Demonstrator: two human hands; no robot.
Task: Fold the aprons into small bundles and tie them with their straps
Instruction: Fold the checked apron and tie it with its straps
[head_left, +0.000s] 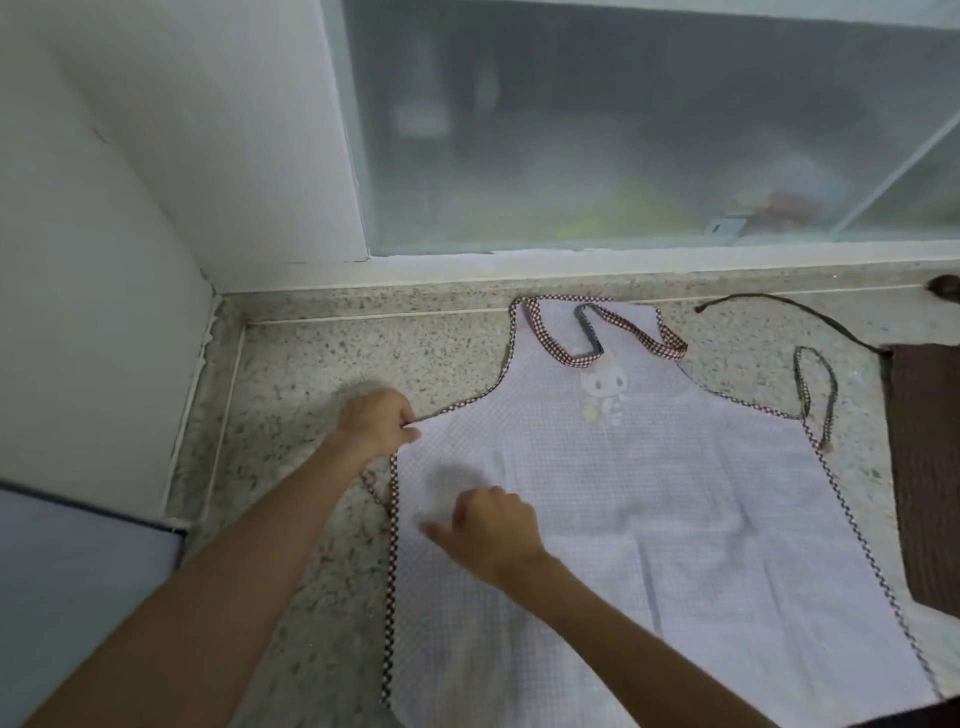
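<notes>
A pale lilac checked apron (675, 493) with dark checkered trim lies flat on the speckled stone counter (311, 374). A cartoon cat is printed on its bib. Its neck strap (597, 338) is folded down onto the bib, and the right waist strap (815, 395) loops beside the right edge. My left hand (376, 421) pinches the apron's left corner where the waist strap joins. My right hand (493, 525) rests on the cloth just right of the left edge, fingers curled, thumb pointing left. Whether it grips the fabric is unclear.
A dark brown apron (924, 467) lies at the right edge of the counter, its thin strap (779, 306) trailing toward the window sill. A frosted window (623, 130) runs along the back. A white wall (104, 260) closes the left side.
</notes>
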